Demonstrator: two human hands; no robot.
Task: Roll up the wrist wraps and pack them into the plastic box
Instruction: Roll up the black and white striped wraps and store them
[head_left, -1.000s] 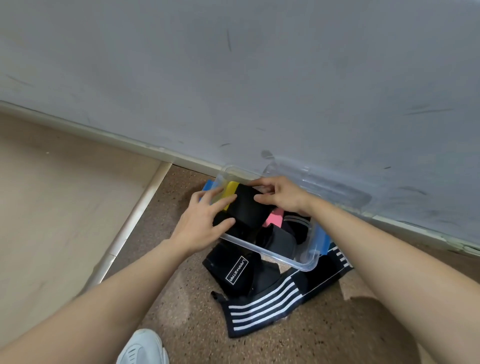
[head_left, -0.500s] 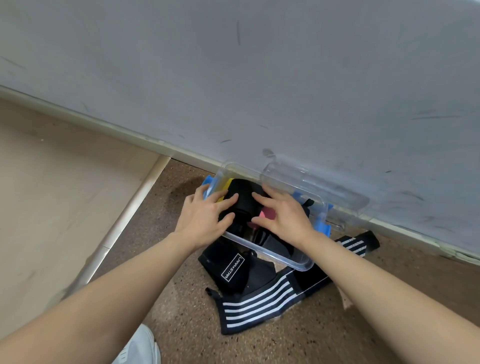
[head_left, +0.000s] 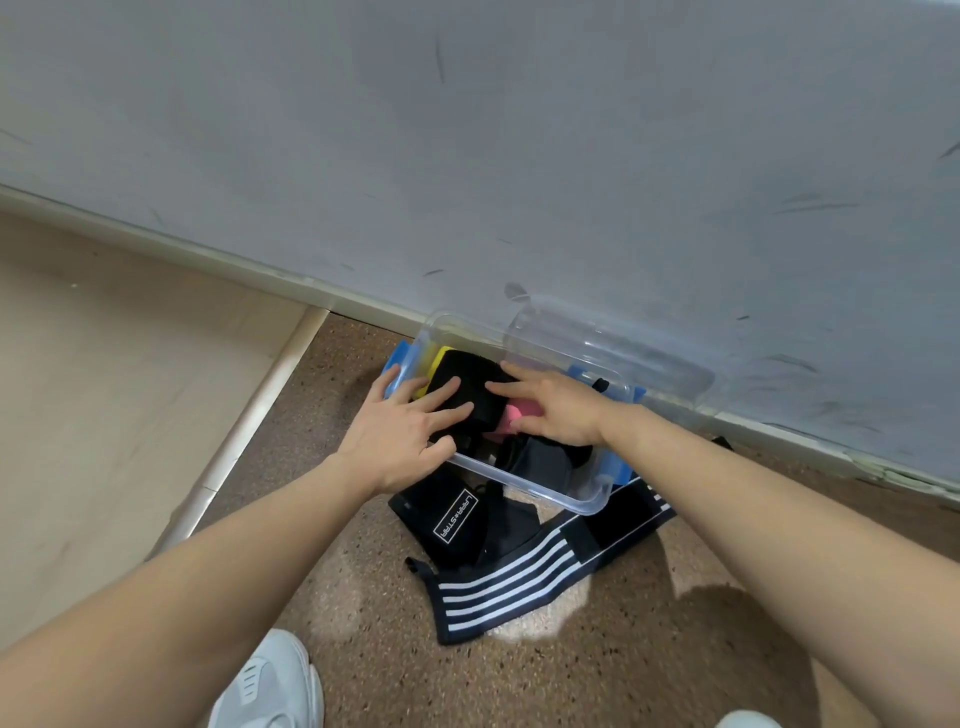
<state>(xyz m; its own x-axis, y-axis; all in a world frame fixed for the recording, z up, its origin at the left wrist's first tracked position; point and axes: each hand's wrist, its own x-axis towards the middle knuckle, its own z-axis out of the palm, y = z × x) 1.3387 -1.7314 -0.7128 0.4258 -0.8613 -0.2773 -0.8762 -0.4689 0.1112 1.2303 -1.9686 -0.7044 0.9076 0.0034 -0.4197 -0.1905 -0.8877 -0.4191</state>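
A clear plastic box (head_left: 582, 500) with blue clips sits on the floor against the wall. Inside it lies a rolled black wrap (head_left: 475, 387) with a yellow edge, beside a pink roll (head_left: 511, 417) and dark wraps. My left hand (head_left: 402, 434) lies flat on the black roll, fingers spread, its outer fingers over the box's left rim. My right hand (head_left: 553, 408) presses down on the black roll and the pink one with its fingers apart. In front of the box lie a black wrap with a white label (head_left: 454, 522) and an unrolled black wrap with white stripes (head_left: 514, 584).
The box's clear lid (head_left: 613, 353) leans against the grey wall behind it. A pale wooden platform (head_left: 114, 395) with a raised edge lies to the left. White shoes (head_left: 270, 686) show at the bottom edge. Brown speckled floor extends to the right.
Both hands have lowered the black roll from above the rim into the box and now rest flat on it. The right hand has shifted from the roll's far end to over the pink roll.
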